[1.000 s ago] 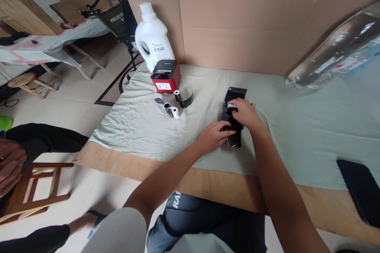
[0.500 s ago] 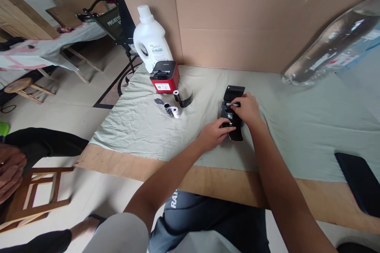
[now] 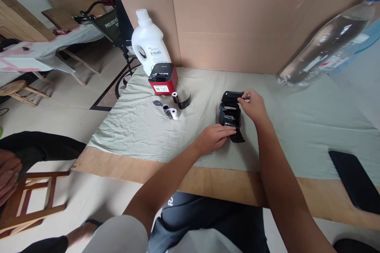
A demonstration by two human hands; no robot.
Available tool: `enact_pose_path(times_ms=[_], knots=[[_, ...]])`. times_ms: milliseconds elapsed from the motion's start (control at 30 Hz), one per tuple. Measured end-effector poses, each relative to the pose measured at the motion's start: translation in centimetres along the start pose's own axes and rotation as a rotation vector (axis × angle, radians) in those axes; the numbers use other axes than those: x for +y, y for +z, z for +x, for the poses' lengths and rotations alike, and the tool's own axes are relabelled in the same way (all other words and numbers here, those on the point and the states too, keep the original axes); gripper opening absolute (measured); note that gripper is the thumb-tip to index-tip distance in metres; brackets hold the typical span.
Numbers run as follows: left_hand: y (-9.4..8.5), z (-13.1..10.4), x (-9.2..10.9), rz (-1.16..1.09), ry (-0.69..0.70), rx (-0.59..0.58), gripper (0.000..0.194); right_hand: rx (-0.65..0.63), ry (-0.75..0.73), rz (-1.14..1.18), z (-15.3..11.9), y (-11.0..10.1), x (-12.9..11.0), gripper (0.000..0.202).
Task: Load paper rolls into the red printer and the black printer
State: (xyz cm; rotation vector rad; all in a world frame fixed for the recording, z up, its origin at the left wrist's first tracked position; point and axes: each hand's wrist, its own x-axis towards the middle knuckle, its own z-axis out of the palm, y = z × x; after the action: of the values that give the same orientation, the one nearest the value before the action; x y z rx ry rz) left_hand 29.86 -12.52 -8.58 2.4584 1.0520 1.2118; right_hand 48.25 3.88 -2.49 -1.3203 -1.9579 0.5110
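Note:
A small black portable printer (image 3: 230,115) lies on the cloth with its lid raised at the far end. Inside it sits what looks like a roll with a dark, shiny surface. From its near end a black strip (image 3: 237,137) hangs out onto the cloth. My left hand (image 3: 216,136) lies with its fingers stretched flat across the near end, pressing on the strip. At the raised lid (image 3: 232,96), my right hand (image 3: 251,104) pinches the right edge between thumb and fingertips.
A red and black box-shaped printer (image 3: 163,79) stands before a white detergent bottle (image 3: 151,45). Small paper rolls (image 3: 173,114) with dark strips lie nearby. A large plastic bottle (image 3: 326,45) leans on the right; a black phone (image 3: 354,179) rests near the front edge. Another person's hands (image 3: 8,172) are at left.
My right hand has moved from inside the printer up to its lid and now pinches it. The lid has tilted somewhat. My left hand has slid slightly toward the near end.

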Motion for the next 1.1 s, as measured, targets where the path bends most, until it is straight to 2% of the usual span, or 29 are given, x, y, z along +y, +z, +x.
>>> enact_pose_path(times_ms=[67,167,267,333,433,500,567,633,767,1100], knots=[[0.1,-0.1,0.0,-0.018,0.023,0.027,0.037,-0.078,-0.066,-0.049,-0.2,-1.2,-0.5,0.019],[0.1,-0.2,0.1,-0.026,0.038,0.036,0.038,-0.261,-0.142,-0.099,-0.6,-2.8,-1.6,0.014],[0.1,-0.2,0.2,-0.019,0.019,0.008,0.038,-0.376,-0.078,-0.105,-0.8,-3.8,-2.3,0.007],[-0.1,-0.1,0.3,-0.013,0.013,0.003,0.039,-0.368,-0.008,-0.106,-0.8,-4.2,-2.4,0.007],[-0.3,0.0,0.5,-0.006,0.003,-0.021,0.038,-0.294,0.047,-0.109,-0.7,-4.0,-1.9,0.015],[-0.4,0.1,0.6,-0.008,-0.004,-0.041,0.037,-0.298,0.064,-0.105,-0.6,-3.3,-1.3,0.025],[-0.4,0.1,0.6,-0.009,-0.010,-0.048,0.036,-0.347,0.113,-0.086,-0.5,-2.6,-0.8,0.037],[-0.4,0.1,0.6,-0.008,-0.013,-0.041,0.036,-0.431,0.223,-0.035,-0.4,-2.2,-0.4,0.052],[-0.3,0.0,0.5,-0.010,-0.011,-0.030,0.035,-0.578,0.420,0.049,-0.4,-2.5,-0.3,0.078],[-0.1,0.3,0.7,-0.043,-0.015,-0.031,0.037,-0.685,0.500,-0.080,0.8,-2.2,-1.1,0.074]])
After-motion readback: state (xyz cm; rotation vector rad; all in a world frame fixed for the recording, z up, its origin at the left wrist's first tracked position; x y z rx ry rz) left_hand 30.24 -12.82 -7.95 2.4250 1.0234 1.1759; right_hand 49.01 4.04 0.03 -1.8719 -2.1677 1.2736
